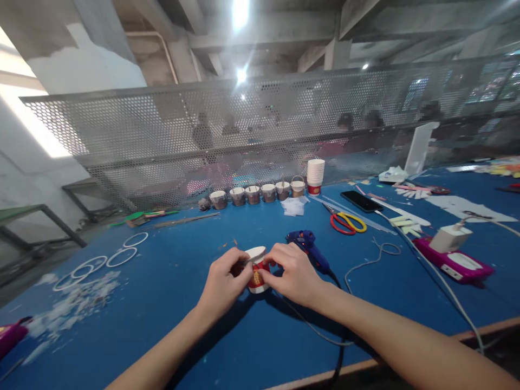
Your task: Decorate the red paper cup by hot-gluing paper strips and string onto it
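Observation:
A small red and white paper cup (257, 280) stands upright on the blue table, held between my two hands. My left hand (228, 276) pinches its left side near the rim, with thumb and fingers closed on the wall. On the opposite side, my right hand (291, 272) grips the wall in the same way. The rim looks squeezed out of round between them. Just behind my right hand lies a blue glue gun (311, 250), partly covered by that hand. Its black cord runs down toward the table's front edge.
Several wrapped cups (252, 195) line the mesh screen, beside a stack of paper cups (316, 173). Red and yellow scissors (348, 222), a phone (361, 201) and a magenta power strip (455, 262) lie rightward. White rings (122, 257) and scraps (77, 303) lie left. Cords cross the right side.

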The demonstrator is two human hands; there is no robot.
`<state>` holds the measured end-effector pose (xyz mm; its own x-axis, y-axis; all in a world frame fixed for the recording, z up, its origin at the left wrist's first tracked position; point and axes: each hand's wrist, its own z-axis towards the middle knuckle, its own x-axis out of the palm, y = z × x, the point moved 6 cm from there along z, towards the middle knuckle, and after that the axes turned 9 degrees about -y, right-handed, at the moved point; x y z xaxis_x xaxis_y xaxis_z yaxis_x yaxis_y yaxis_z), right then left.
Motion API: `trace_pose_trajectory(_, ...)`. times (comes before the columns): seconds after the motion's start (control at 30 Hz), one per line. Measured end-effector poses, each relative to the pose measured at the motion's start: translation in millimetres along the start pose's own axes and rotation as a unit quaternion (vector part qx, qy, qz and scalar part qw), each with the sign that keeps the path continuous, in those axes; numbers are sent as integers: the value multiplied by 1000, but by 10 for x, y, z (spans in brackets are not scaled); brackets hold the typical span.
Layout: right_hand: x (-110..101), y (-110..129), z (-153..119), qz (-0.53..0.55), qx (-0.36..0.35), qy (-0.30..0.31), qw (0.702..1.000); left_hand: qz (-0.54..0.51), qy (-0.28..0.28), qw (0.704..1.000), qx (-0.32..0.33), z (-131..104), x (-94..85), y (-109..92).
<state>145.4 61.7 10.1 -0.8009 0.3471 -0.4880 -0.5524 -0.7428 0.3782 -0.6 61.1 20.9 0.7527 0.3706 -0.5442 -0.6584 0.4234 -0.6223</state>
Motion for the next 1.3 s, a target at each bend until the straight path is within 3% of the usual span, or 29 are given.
trace_pose_trajectory(0.27, 55, -21, -10, -24, -20, -20, 999, -23, 14, 999, -18, -23, 51, 41)
trace_pose_trajectory(0.5, -13, -49, 20, -22, -16, -67, 997, -6, 12, 1000, 22, -36, 46, -11)
trace_pose_trajectory(0.8, 7, -87, 25, -16, 8, -63, 998, 1, 49, 997, 53, 12, 72, -15)
trace_pose_trajectory(1.13, -71, -176, 84, -15, 44, -73, 996, -55, 110, 992, -16, 165, 59, 84)
trace_pose_trajectory(1.3, -496, -275, 313, 24, 54, -120, 991, -103, 119, 979, -127, 264, 1, 302)
